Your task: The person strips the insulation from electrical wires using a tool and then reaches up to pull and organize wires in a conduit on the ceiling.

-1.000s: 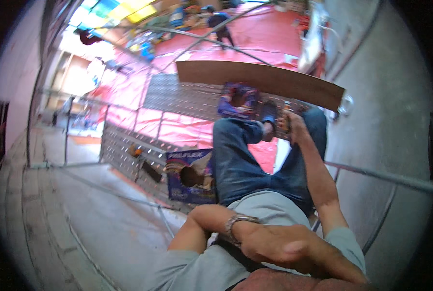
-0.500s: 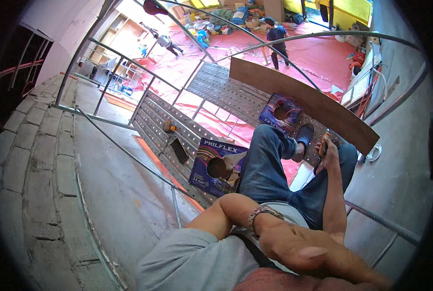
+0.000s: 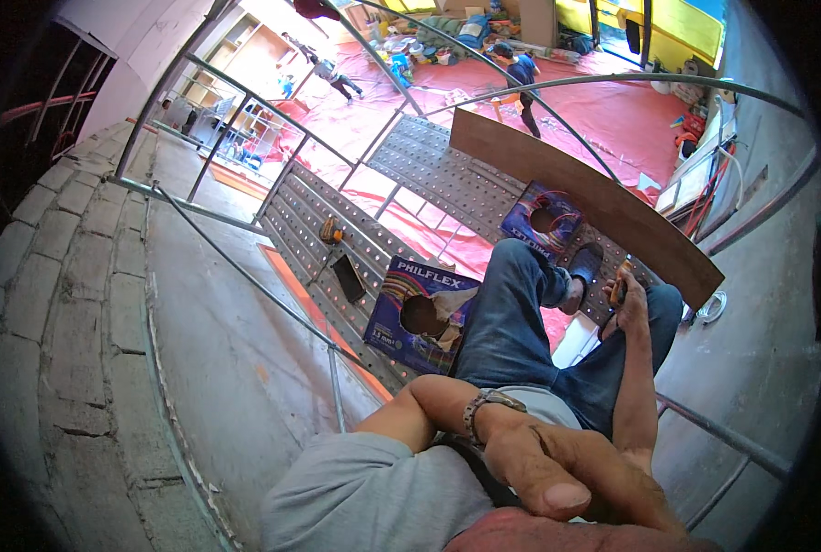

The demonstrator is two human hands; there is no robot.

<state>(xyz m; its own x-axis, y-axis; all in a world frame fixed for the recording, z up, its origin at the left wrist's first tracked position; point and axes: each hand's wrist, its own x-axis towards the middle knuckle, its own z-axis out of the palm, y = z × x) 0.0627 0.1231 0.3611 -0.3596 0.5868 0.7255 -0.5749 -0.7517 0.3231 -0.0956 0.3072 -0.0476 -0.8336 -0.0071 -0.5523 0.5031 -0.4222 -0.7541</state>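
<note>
My right hand (image 3: 629, 304) is closed around a small orange and dark hand tool (image 3: 621, 283), held upright by my right knee; its exact kind is too small to make out. My left arm, with a metal-banded wristwatch (image 3: 486, 407), crosses in front of my body. My left hand (image 3: 557, 460) lies by my right upper arm, thumb out and apart, with the other fingertips partly hidden and no object visible in it. Left of my bent leg stands a blue cable box (image 3: 396, 317) with a round hole and torn cardboard. A second blue cable box (image 3: 521, 219) sits beyond my knee.
On the perforated metal scaffold planks (image 3: 300, 207) lie a dark flat rectangular object (image 3: 348, 278) and a yellow-orange item (image 3: 331, 231). A brown board (image 3: 576, 198) edges the far plank. Metal rails (image 3: 245, 267) surround me. Two people are on the red-covered floor (image 3: 594, 115) below.
My left hand has shifted slightly down and left, its thumb now pointing lower. My right hand has tilted the tool a little. The view has turned slightly; a person below leans over.
</note>
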